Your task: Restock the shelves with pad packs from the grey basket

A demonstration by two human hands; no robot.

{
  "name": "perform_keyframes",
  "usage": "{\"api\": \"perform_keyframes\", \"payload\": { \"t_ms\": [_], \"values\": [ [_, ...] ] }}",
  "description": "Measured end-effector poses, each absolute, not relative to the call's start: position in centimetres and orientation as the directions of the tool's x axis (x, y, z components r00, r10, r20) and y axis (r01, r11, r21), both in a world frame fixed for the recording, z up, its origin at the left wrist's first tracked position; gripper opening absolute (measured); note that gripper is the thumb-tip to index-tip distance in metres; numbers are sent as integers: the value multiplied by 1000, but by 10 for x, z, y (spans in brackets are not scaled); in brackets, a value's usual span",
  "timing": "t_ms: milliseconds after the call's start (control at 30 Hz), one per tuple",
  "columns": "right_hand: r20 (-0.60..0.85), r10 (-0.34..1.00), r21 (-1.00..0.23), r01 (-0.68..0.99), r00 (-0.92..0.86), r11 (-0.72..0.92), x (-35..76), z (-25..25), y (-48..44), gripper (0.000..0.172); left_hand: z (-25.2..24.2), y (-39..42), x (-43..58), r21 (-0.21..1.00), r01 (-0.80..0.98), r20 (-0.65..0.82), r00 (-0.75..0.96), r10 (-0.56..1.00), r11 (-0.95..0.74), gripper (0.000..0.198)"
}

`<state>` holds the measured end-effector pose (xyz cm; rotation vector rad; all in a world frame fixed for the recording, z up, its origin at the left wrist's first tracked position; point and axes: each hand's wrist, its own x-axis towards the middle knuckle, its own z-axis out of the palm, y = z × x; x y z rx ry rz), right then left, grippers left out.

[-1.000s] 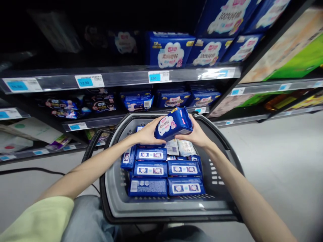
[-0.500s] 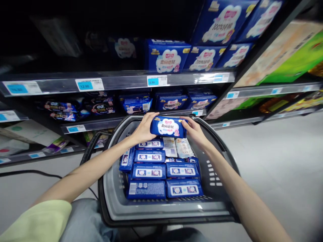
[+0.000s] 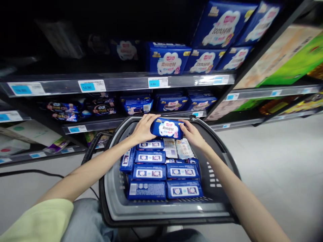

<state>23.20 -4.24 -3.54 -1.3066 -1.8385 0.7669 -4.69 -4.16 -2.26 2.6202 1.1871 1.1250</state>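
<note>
I hold one blue pack with a white cloud label between both hands, over the far end of a grey shopping basket. My left hand is wrapped round its left end. On the pack's right end rests my right hand, fingers closed against it. The pack lies level, label facing me. Below it the basket holds several flat blue packs in rows and two pale sachets.
Dark store shelves with price tags run across the back, stocked with more blue packs. Green and tan boxes fill the shelves at right. Grey floor spreads to the right. A black cable lies on the floor at left.
The pack was tilted and held higher above the basket a second ago. It has been turned level and lowered toward the basket's far end, both hands still on it.
</note>
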Motion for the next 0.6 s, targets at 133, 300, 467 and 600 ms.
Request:
{"api": "perform_keyframes", "payload": {
  "t_ms": [133, 300, 467, 600],
  "values": [
    [251, 894, -597, 667, -372, 445, 239, -29, -47, 86, -20, -42, -49, 320, 639, 588, 446, 675, -700, 78],
    [333, 822, -518, 639, -462, 569, 242, -28, -45, 112, -18, -42, -50, 363, 628, 589, 418, 692, -688, 81],
    [313, 836, -472, 690, -450, 548, 243, -24, -44, 88, -17, -39, -52, 363, 633, 536, 459, 709, -684, 84],
    [296, 845, -421, 734, -445, 534, 245, -18, -46, 85, -17, -38, -54, 337, 638, 488, 511, 708, -692, 83]
  ]
}}
